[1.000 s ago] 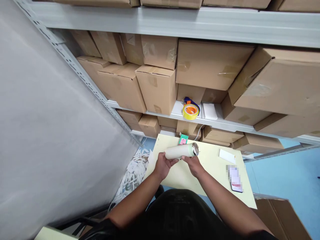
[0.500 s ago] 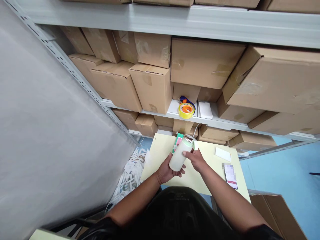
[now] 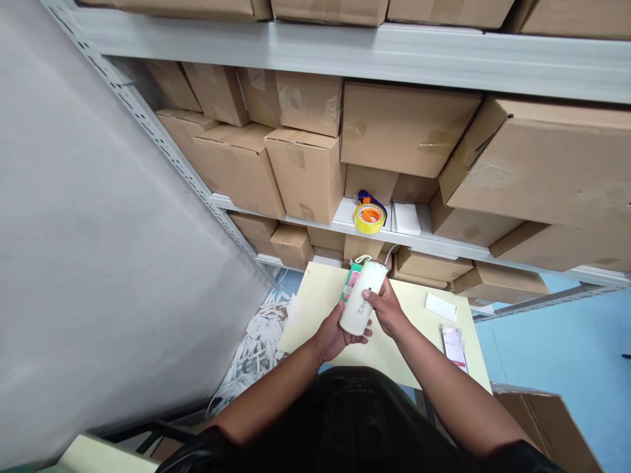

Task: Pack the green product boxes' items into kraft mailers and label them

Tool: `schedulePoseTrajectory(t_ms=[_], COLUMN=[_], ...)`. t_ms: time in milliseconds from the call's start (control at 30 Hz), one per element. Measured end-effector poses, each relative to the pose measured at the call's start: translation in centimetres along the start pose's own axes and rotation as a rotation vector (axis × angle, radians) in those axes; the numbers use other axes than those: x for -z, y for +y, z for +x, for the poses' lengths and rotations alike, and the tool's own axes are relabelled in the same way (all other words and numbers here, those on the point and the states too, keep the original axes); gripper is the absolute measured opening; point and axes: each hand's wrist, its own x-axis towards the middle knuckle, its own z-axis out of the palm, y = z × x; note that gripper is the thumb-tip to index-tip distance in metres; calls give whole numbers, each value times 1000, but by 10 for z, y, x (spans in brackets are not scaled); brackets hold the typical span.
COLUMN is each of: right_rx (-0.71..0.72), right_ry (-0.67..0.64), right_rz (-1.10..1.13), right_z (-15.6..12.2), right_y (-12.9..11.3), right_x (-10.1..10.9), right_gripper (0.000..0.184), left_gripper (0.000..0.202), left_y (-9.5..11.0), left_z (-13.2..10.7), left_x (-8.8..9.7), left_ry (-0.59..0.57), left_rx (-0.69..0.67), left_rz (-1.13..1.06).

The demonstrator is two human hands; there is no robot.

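A person in a black top looks down at their own two hands, which hold a pale bottle (image 3: 362, 299) just above a small yellow surface (image 3: 315, 295).

The left hand (image 3: 334, 336) cups the bottle's base, fingers (image 3: 359, 339) curled under and around it. The right hand (image 3: 389, 310) grips the side, fingers wrapped against the body. A second ago the bottle lay crosswise between the hands, its metal mouth to the right. Now it has swung round to point away from the person, mouth toward the shelves and dark lettering turned up, so the printed side appears to be what the hands are presenting to view.

Just past the bottle's far end a green and pink packet (image 3: 351, 284) lies at the surface's far edge, partly hidden. To the right on the surface are a white card (image 3: 440, 307) and a phone (image 3: 455, 348), both well apart from the hands. The near middle of the surface is bare.

The room is tight. A grey wall (image 3: 98, 263) closes the left side, with a heap of white paper strips (image 3: 259, 341) on the floor between wall and surface. A brown box (image 3: 547, 427) stands at the near right. Blue floor (image 3: 557, 341) lies open to the right.

Beyond, metal shelves (image 3: 345, 52) packed with cardboard boxes (image 3: 404, 128) stand right behind the surface. A yellow tape roll (image 3: 369, 218) sits in a gap on the middle shelf.
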Motion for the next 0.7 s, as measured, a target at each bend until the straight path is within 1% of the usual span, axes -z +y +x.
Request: schedulePoseTrajectory(t_ms=[67, 100, 133, 200, 267, 333, 367, 400, 467, 533, 600, 633, 700], right_rx=[38, 44, 36, -4, -29, -29, -19, -1, 42, 64, 34, 9, -35], right_ry=[66, 77, 64, -17, -83, -74, -44, -8, 48, 65, 27, -4, -56], right_rz=[-22, -32, -35, -14, 23, 27, 14, -4, -40, -59, -52, -38, -9], right_z=[0, 0, -1, -2, -2, -2, -1, -1, -1, -3, -6, -7, -9], right_y=[3, 4, 4, 3, 0, 0, 0, 2, 5, 9, 11, 11, 10], right_x=[-3, -3, -3, -1, 1, 1, 1, 0, -3, -4, -2, -1, 1], right_gripper=[70, 69, 66, 58, 53, 51, 52, 53, 57, 59, 58, 57, 55], left_gripper=[62, 59, 58, 58, 63, 72, 73, 69, 58, 55, 55, 56, 63], left_y=[0, 0, 1, 2, 4, 5, 5, 4, 1, -1, -3, -3, -4], left_z=[-3, -5, -6, -8, -10, -11, -11, -12, -13, -13, -14, -14, -13], left_x=[-4, -5, -6, -6, -6, -5, -5, -5, -5, -3, -2, -1, 0], left_ry=[33, 38, 34, 19, -6, -39, -44, -37, 9, 43, 29, 7, -57], left_rx=[-148, -198, -218, -179, -83, 5, 11, -20, -135, -203, -168, -126, -26], left_rz=[31, 53, 71, 68, 23, -22, -36, -38, -8, 38, 38, 16, -37])
